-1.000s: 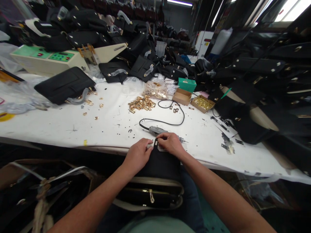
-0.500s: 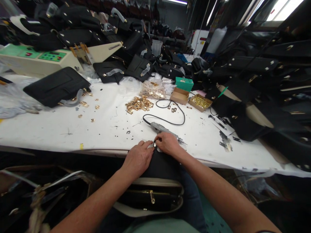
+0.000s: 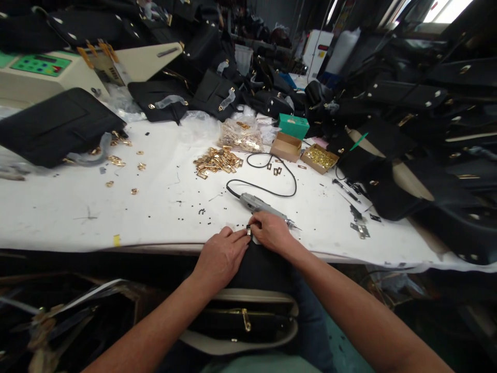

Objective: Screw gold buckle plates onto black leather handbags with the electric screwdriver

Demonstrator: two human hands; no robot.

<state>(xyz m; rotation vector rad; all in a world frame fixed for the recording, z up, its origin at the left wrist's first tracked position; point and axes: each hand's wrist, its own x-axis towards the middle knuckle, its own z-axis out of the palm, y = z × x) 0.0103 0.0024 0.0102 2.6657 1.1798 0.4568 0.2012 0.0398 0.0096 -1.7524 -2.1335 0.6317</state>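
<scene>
Black bag (image 3: 264, 269) sits at 6 o'clock, probably soft and floppy, best held at its 12 o'clock end, where right hand (image 3: 271, 231) pinches metal fitting (image 3: 249, 232); left hand (image 3: 222, 258) grip unclear.

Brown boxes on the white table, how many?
2: one brown box in front of the green box, another box to its right, holding gold bits. Bags could hide more.

Your right hand (image 3: 272, 232) partly hides tool (image 3: 258, 202); left edge cuts machine (image 3: 73, 79); black specks (image 3: 201, 211) too small to tell.
</scene>
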